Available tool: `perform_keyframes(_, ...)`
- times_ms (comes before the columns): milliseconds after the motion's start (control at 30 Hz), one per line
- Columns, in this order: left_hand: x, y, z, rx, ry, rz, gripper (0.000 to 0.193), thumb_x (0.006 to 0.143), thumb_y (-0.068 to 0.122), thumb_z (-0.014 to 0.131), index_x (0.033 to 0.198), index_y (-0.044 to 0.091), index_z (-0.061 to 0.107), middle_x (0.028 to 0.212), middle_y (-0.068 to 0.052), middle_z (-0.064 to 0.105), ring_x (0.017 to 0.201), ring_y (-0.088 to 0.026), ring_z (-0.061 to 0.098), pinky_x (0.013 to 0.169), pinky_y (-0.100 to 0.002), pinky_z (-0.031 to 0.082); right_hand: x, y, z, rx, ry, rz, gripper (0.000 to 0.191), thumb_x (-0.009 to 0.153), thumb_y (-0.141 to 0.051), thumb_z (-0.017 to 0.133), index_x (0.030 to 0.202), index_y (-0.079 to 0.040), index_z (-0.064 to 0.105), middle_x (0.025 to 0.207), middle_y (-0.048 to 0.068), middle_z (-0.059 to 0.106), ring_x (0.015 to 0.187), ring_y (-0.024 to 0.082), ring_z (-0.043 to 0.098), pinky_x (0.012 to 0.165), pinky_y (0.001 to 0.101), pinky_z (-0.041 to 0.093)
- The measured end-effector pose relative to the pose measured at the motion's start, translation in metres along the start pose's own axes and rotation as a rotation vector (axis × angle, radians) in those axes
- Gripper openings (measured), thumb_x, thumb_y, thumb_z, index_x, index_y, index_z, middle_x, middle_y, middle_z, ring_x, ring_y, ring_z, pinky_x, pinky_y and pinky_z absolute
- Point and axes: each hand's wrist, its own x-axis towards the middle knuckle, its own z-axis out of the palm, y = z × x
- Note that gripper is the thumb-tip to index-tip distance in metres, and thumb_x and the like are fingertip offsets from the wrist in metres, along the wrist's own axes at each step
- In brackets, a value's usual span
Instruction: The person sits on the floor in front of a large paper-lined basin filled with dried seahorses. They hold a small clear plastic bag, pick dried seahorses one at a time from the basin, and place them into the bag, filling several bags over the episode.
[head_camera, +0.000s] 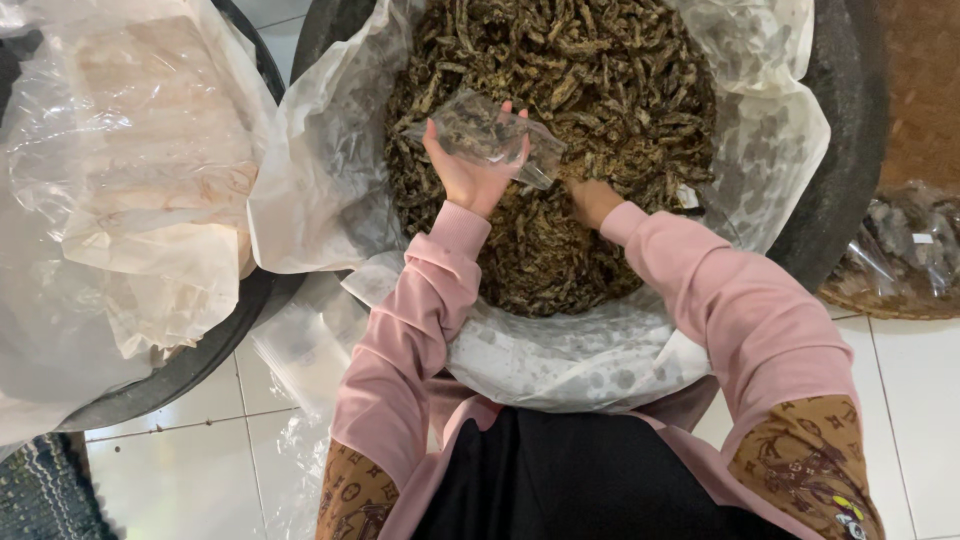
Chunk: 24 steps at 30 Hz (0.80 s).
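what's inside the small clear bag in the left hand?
The bag in the left hand holds a few dark dried pieces like those in the tub. Its lower end is hidden by the palm.

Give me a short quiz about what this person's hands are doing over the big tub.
1. True or false: the left hand holds a clear bag partly filled with dark dried pieces.
2. Where is the right hand? A) on the floor B) dug into the dried pieces C) on the left tub
3. What lines the big tub?

Key: 1 true. 2 B. 3 A plastic sheet, crumpled over the rim.
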Motion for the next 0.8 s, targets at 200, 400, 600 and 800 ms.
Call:
perform_keyframes(200,0.001,0.001,0.0,0.013,0.025,0.007,0.08,0.089,0.072,0.05,0.142,0.011,0.047,0.142,-0.02,0.053,0.129,-0.044,0.051,0.1,-0.056,0.046,0.001,0.008,-0.015,0.145,-0.008,0.009,0.03,0.079,-0.01,0.078,0.106,-0.004,0.069,0.094,0.022,0.072,0.093,0.043,0.069,0.081,0.0506,0.056)
perform_keyframes(400,-0.002,0.002,0.002,0.005,0.096,0.005,0.077,0.088,0.07,0.051,0.141,0.014,0.047,0.14,-0.018,0.054,0.129,-0.041,0.051,0.1,-0.055,0.047,0.001,0.01,-0.026,0.043,0.023,-0.054,0.039,0.077,0.001,0.071,0.114,-0.012,0.071,0.102,0.02,0.075,0.098,0.041,0.071,0.085,0.0499,0.056)
perform_keyframes(600,-0.003,0.002,-0.001,0.045,0.104,0.013,0.076,0.088,0.069,0.051,0.141,0.014,0.047,0.141,-0.017,0.055,0.129,-0.04,0.051,0.1,-0.054,0.048,0.004,0.009,-0.019,-0.027,-0.28,-0.135,0.053,0.072,-0.006,0.081,0.122,-0.02,0.068,0.105,0.016,0.076,0.101,0.038,0.071,0.087,0.0477,0.056)
perform_keyframes(800,-0.001,0.004,-0.003,0.037,0.069,-0.004,0.079,0.088,0.07,0.052,0.139,0.01,0.048,0.14,-0.017,0.055,0.13,-0.041,0.051,0.1,-0.055,0.048,0.003,0.008,-0.005,0.019,-0.273,-0.208,0.056,0.068,-0.023,0.092,0.117,-0.012,0.069,0.103,0.016,0.074,0.1,0.04,0.07,0.086,0.049,0.055)
